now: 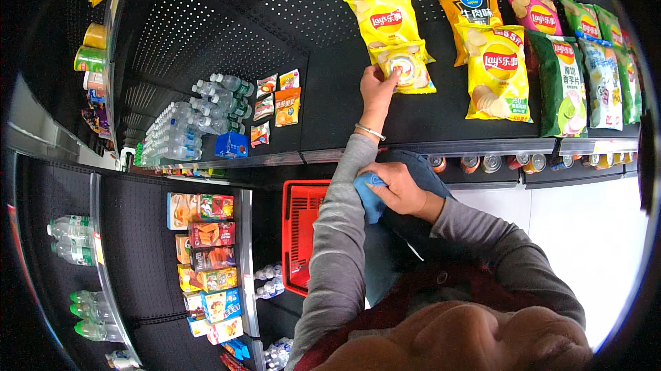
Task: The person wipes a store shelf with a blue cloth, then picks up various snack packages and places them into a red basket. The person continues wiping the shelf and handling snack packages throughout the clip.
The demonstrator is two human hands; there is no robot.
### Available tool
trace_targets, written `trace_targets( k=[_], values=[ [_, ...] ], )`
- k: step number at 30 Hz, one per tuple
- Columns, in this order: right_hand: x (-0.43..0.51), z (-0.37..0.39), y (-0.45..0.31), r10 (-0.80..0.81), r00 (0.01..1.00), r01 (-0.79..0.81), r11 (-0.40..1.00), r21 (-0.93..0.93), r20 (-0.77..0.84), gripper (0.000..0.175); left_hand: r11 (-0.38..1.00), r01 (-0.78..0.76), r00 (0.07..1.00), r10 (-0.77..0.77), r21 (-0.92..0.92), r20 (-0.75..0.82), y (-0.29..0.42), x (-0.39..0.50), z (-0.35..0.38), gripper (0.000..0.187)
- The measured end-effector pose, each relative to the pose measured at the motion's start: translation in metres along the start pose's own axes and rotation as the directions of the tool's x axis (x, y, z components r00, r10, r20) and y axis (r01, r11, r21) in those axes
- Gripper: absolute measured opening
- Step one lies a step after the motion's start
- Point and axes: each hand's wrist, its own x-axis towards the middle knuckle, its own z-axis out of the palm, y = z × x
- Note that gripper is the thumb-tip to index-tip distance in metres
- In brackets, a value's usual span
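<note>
My left hand (378, 87) reaches over a black shelf and grips the front yellow Lay's chip bag (413, 68), thumb on its printed face. Behind that bag stands another yellow Lay's bag (384, 17), its lower part covered. My right hand (400, 187) is closed around a bunched blue cloth (369, 195), close to my left forearm and below the shelf's front edge. To the right of my left hand, another yellow Lay's bag (498, 74) stands in front of an orange chip bag (467, 6).
A red plastic basket (289, 236) is left of my left forearm. Green chip bags (557, 84) stand farther right, above several drink cans (490, 163). Water bottles (175, 128), small snack packets (286, 107) and a blue box (231, 144) occupy the left shelf. Snack boxes (211, 234) fill a lower shelf.
</note>
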Motion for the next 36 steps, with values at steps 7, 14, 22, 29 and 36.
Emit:
trace_targets(
  k=[7,14,22,29,36],
  values=[
    [0.002,0.000,-0.004,0.038,0.998,-0.036,0.998,0.052,-0.049,0.025,0.968,0.033,0.998,-0.045,-0.249,-0.041,0.003,-0.011,-0.038,0.022],
    [-0.005,0.000,-0.002,0.223,0.967,-0.212,0.972,0.100,-0.119,0.023,0.735,0.006,0.974,-0.158,-0.678,-0.163,-0.003,-0.032,-0.088,0.009],
    [-0.001,-0.023,0.028,0.821,0.531,-0.144,0.330,0.933,-0.208,0.032,0.432,0.199,0.941,-0.335,-0.880,0.048,0.043,-0.093,-0.124,0.035],
    [0.057,-0.076,-0.009,0.520,0.698,-0.013,0.696,0.718,-0.492,0.043,0.302,0.174,0.977,-0.174,-0.937,0.126,0.062,-0.144,-0.125,0.037],
    [0.110,-0.010,-0.024,-0.165,0.985,0.149,0.707,-0.691,0.044,0.055,0.213,0.044,0.997,0.052,-0.976,0.056,0.050,-0.146,-0.107,0.040]
  ],
)
